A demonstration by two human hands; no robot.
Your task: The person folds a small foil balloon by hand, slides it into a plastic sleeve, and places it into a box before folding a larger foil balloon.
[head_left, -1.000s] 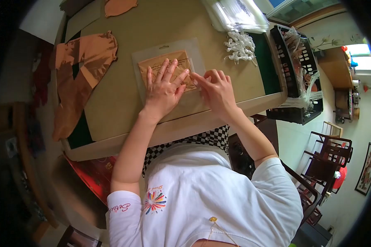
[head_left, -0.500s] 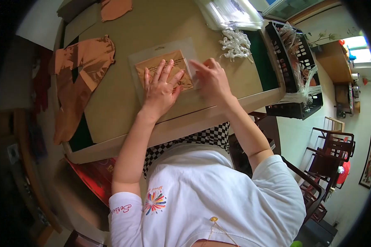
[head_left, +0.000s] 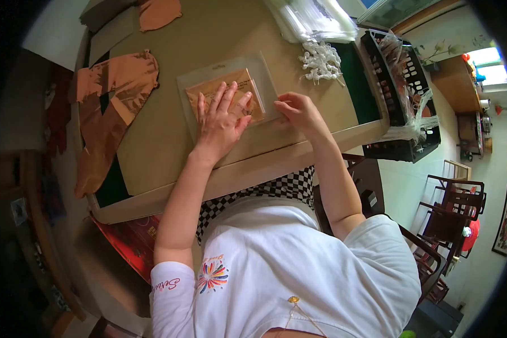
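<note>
A folded, copper-coloured foil piece with printed text (head_left: 243, 79) lies inside a clear plastic bag (head_left: 192, 75) with a hang hole at its top. My left hand (head_left: 221, 119) rests flat on it with fingers spread, covering much of the piece. At the bag's right edge, the fingers of my right hand (head_left: 299, 114) are pinched together, seemingly on the plastic there; the exact contact is small and partly hidden. Left of the bag lies a large, flat copper foil balloon (head_left: 118, 96), hanging over the table's edge.
A stack of clear plastic bags (head_left: 315, 21) is at the back right, with a heap of white string or ribbon bundles (head_left: 321, 61) before it. A black plastic crate (head_left: 403, 118) stands beyond the table's right edge. Another copper foil piece (head_left: 160, 13) lies at the far left.
My right hand has moved slightly down and right from beside the foil piece, and its fingers have closed at the bag's edge. My left hand stays flat in place.
</note>
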